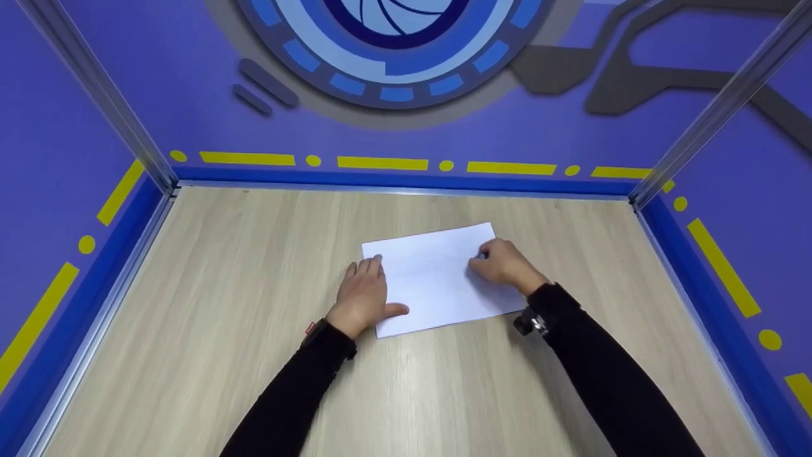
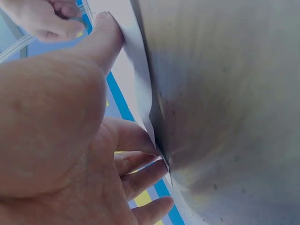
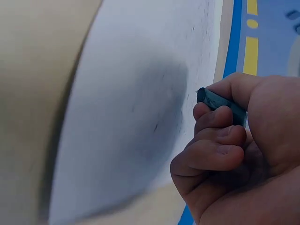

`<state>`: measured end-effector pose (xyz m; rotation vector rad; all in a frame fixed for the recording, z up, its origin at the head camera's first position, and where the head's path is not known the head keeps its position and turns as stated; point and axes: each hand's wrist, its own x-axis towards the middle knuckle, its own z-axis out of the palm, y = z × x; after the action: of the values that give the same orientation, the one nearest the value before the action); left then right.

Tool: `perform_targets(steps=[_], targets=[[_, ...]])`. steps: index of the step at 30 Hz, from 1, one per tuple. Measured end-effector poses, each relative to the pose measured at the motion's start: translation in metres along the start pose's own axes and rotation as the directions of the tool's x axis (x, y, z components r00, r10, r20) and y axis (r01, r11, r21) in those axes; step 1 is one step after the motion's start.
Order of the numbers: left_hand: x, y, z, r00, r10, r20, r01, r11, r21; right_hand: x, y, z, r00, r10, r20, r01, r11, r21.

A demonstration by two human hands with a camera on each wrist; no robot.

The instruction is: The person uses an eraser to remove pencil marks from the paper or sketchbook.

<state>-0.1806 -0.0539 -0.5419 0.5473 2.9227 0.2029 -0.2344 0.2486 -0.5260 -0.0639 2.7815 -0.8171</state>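
A sheet of white paper (image 1: 431, 279) lies slightly turned on the wooden tabletop. My left hand (image 1: 363, 293) rests on its left edge, fingers spread forward and thumb on the sheet; in the left wrist view that edge bows up a little off the table. Over the right part of the paper, my right hand (image 1: 504, 261) pinches a small dark teal eraser (image 3: 222, 104) between thumb and curled fingers. The eraser's worn dark end sticks out toward the sheet; whether it touches cannot be told. Small dark crumbs (image 3: 156, 127) are scattered on the paper.
The wooden tabletop (image 1: 254, 254) extends around the sheet on all sides. Blue panels with yellow markings (image 1: 382, 163) enclose it at the back, left and right, with metal rails (image 1: 406, 190) along the edges. Black sleeves and wrist-worn devices are on both arms.
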Motion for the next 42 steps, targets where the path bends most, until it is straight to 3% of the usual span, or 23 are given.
perform_targets(steps=[4,11,17,23,32,37,42], targets=[[-0.001,-0.002,-0.001,1.0,-0.005,0.0,0.005,1.0,0.02,0.013,-0.035,0.021,0.998,-0.063,0.004,0.063,0.998,-0.028],[0.0,-0.001,-0.003,0.999,0.005,-0.033,-0.005,1.0,0.017,0.028,-0.095,0.056,0.994,-0.107,0.029,0.11,0.989,-0.102],[0.001,0.001,-0.006,0.998,0.02,-0.053,-0.019,1.0,0.01,0.032,-0.114,0.066,0.996,-0.093,0.011,0.093,0.981,-0.172],[0.0,0.002,-0.007,0.999,0.001,-0.04,0.0,1.0,0.024,0.031,-0.099,0.055,0.999,-0.048,0.025,0.051,0.99,-0.133],[0.003,0.002,-0.004,1.0,-0.011,0.001,0.011,0.998,0.055,0.023,-0.044,0.02,1.0,-0.005,0.018,0.007,0.996,-0.092],[0.003,0.0,-0.002,1.0,-0.007,0.001,0.007,0.999,0.045,0.021,-0.011,0.001,0.997,0.071,0.032,-0.068,0.994,-0.08],[0.001,-0.001,0.0,1.0,0.002,0.003,-0.002,0.999,0.045,0.014,0.004,-0.005,0.993,0.121,0.018,-0.119,0.989,-0.093]])
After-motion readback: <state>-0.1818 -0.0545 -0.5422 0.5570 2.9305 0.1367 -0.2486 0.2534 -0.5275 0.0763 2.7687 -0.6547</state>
